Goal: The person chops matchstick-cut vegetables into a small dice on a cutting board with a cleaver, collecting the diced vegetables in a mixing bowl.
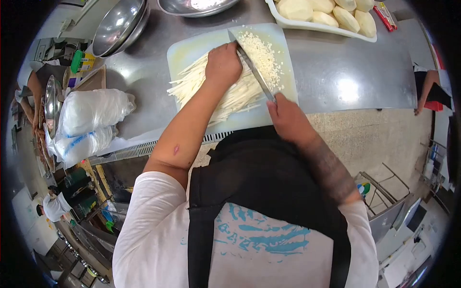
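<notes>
The right hand (286,115), closed firmly round the handle of a kitchen knife (256,72), is at the near edge of the cutting board; the blade slants away to the far left. The left hand (224,65) lies on the bundle of pale strips (235,98), back uppermost and fingers curled down beside the far part of the blade; its fingertips are hidden, so how tightly it grips cannot be told. The strips fan out to the left of the knife, and small dice (263,53) are scattered to its right, all on the pale cutting board (185,48).

Around the board extends a metal table (326,79). Far right, a white tray (331,32) carries peeled potatoes (322,18), with a red packet (385,17) just beside it. Far left, nested metal bowls (120,29) stand tilted; another metal bowl (197,6) sits at the far side, beyond the board. At left, clear plastic bags (93,113) lie bunched at the table's end. Nearest is the worker's black apron (269,168).
</notes>
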Demonstrator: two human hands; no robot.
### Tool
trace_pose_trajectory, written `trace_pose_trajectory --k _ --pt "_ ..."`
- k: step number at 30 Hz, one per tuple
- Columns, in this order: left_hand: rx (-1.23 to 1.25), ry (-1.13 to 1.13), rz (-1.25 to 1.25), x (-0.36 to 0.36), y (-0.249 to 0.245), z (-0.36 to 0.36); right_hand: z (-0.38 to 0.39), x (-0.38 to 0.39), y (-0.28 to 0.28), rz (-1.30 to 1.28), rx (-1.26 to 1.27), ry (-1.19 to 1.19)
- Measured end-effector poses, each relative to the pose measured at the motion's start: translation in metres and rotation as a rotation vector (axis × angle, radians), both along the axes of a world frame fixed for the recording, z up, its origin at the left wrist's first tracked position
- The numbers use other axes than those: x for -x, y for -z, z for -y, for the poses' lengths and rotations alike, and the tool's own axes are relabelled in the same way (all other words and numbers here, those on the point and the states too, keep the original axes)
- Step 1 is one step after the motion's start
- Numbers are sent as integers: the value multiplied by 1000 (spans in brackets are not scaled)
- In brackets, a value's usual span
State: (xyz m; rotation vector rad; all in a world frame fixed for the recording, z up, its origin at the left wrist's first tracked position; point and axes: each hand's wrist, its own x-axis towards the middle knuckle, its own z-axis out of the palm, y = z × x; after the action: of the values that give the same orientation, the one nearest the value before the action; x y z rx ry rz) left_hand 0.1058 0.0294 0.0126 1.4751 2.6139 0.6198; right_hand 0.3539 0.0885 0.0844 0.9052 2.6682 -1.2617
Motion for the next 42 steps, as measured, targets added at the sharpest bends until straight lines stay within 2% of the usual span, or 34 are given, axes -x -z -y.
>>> trace_pose_trajectory --k 2,4,5,7,9,10,14,17,19,23,26,29,31,32,34,35,36,38,39,40,42 --pt "7 -5 -18 3 -7 -2 -8 8 0 6 -38 -15" --pt "107 -13 7 0 -10 -2 -3 1 -39 26 27 2" --pt "103 -12 2 3 -8 -3 2 -3 -41 22 23 3" --pt "-30 -21 5 2 -1 -2 11 -15 -36 -43 35 6" --pt "-8 -3 18 -1 -1 0 3 3 2 2 12 -1" --pt "2 4 14 1 -4 -1 -2 18 3 31 -23 -19" --pt "61 -12 22 2 -8 -1 5 -6 -53 3 49 -25" --pt "-23 -27 41 -1 2 1 10 -2 -7 18 21 -5" --pt "-25 -24 4 0 -2 0 -1 7 -11 38 26 -18" --pt "51 -54 54 2 -9 -3 4 -8 -60 15 107 -36" --pt "-19 -40 56 -4 -5 1 6 6 2 31 -2 -10" --pt "60 -69 112 2 -12 -1 -10 25 9 -25 18 -30" --pt "-310 -154 158 -1 -12 1 -14 12 7 -15 30 -24" --pt "-323 -157 152 6 -13 -2 -22 10 5 -14 26 -28" --pt "-386 -142 -28 21 -24 15 -26 6 3 -1 13 -32" --pt "-259 -157 -58 31 -30 25 -24 4 2 13 6 -28" --pt "-254 -166 -59 40 -25 35 -22 4 4 13 11 -37" --pt "-58 -164 315 55 -13 47 -22 8 8 -42 12 -37" --pt "136 -148 441 51 -18 52 -22 11 6 -45 10 -46" --pt "132 -155 438 44 -20 57 -23 14 2 -42 53 -67" --pt "134 -24 290 29 -22 66 -26 16 0 -37 100 -93"
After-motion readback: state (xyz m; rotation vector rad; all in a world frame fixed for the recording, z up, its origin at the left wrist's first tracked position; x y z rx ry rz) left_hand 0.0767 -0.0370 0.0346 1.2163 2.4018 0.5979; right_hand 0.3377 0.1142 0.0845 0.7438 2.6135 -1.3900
